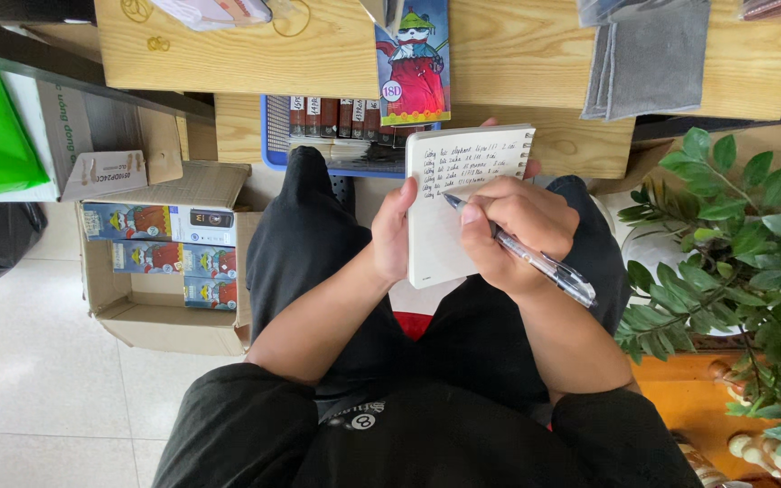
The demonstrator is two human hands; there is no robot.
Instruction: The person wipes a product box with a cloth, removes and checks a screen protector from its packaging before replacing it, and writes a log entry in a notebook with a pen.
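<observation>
- The person sits in black clothes, knees apart, forearms reaching forward over the lap.
- The right hand [521, 226] is clamped on a pen [526, 255], its tip touching the page.
- The left hand [395, 230] grips the left edge of a small spiral notebook [458, 194], held tilted above the lap; several handwritten lines fill its top.
- To the left on the tiled floor stands an open cardboard box [160, 262] of colourful packs; a leafy plant [743, 226] is to the right.
- Beyond, a blue basket [275, 136] sits on the wooden counter [246, 54], with a grey cloth [648, 59] farther right.
</observation>
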